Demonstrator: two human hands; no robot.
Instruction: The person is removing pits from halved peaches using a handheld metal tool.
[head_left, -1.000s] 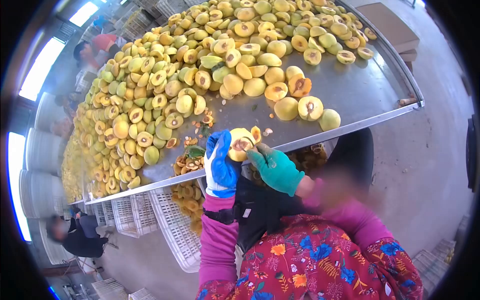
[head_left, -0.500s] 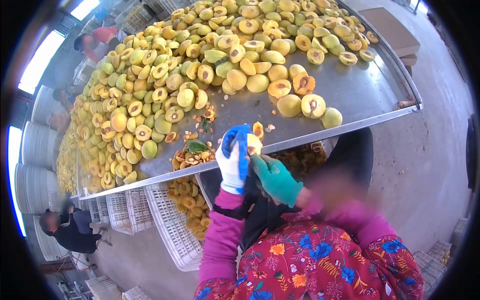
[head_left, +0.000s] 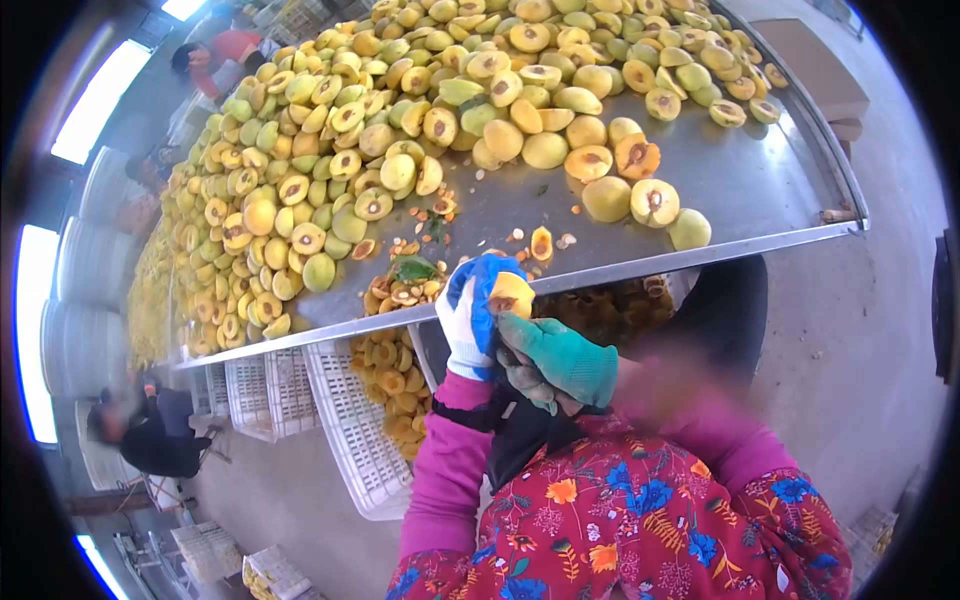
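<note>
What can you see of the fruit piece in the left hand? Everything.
The fruit piece looks fleshy and rounded, yellow to pale orange, with a brownish patch low on its visible side; pit or hollow, I can't tell. The left hand, in a white-and-blue glove, grips it, hiding part. The green-gloved right hand is at its lower edge; the exact contact is unclear. In view, it overlaps the near edge of the metal table.

We are seeing a yellow fruit half (head_left: 515, 295), our blue-and-white left glove (head_left: 474, 314), green right glove (head_left: 568, 358) and red flower-patterned garment (head_left: 625, 505).
</note>
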